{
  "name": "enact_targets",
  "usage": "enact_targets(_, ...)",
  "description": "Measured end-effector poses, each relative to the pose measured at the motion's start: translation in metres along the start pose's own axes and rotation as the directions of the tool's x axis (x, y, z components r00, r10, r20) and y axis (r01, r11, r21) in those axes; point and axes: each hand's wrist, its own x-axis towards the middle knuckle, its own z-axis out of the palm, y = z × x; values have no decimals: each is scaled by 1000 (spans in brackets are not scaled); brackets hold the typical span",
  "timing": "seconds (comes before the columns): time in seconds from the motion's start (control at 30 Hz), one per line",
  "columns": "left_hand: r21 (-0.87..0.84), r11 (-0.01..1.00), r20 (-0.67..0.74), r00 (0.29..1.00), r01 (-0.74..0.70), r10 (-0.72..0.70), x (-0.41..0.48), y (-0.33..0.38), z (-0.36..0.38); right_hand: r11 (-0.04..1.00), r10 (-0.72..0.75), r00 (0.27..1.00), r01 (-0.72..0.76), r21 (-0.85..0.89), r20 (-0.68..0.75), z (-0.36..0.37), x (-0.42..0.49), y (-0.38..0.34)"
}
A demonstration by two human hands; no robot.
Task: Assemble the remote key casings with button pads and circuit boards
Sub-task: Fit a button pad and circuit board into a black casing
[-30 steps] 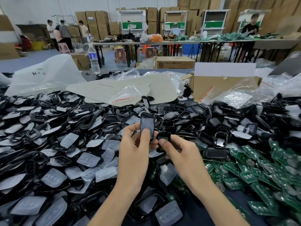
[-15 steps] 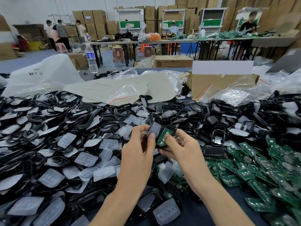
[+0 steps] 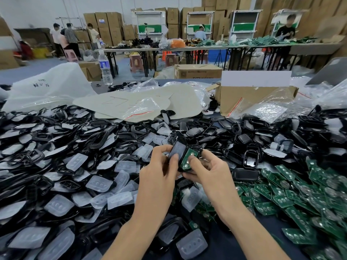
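Observation:
My left hand [image 3: 159,175] pinches a black casing half [image 3: 177,148], thumb on its face, tilted against the piece in my other hand. My right hand [image 3: 208,171] grips a second black casing half with a green circuit board [image 3: 190,156] seated in it, thumb pressing on the board. The two halves touch along one edge above the pile. Loose translucent button pads [image 3: 98,183] lie to the left, black casing shells [image 3: 251,158] lie beyond and right, and green circuit boards [image 3: 300,196] are heaped at the right.
A cardboard box [image 3: 249,98] with plastic bags stands at the back right. Flat card sheets [image 3: 135,102] and a white bag [image 3: 50,87] lie behind the pile, a water bottle [image 3: 105,69] beyond. People work at far tables.
Both hands have come lower and closer together. The right hand's casing has turned so the green board faces up, and the left hand's casing half now leans against it.

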Motion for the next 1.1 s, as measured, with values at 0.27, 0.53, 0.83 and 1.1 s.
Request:
enact_targets(0.27, 70, 997, -21, 999, -34, 35, -2, 0, 0, 997, -63, 994, 68, -48, 94, 3, -1, -1)
enact_targets(0.53, 121, 992, -3, 1000, -27, 27, -6, 3, 3, 993, -5, 995, -6, 120, 96, 0, 3, -2)
enact_targets(0.83, 156, 963, 116, 972, -219, 203, -8, 6, 3, 987, 53, 999, -54, 154, 14, -5, 5, -2)
enact_targets(1.1, 350, 866, 140, 934, -358, 329, -6, 3, 6, 914, 190, 980, -200, 352, 63, -7, 5, -7)
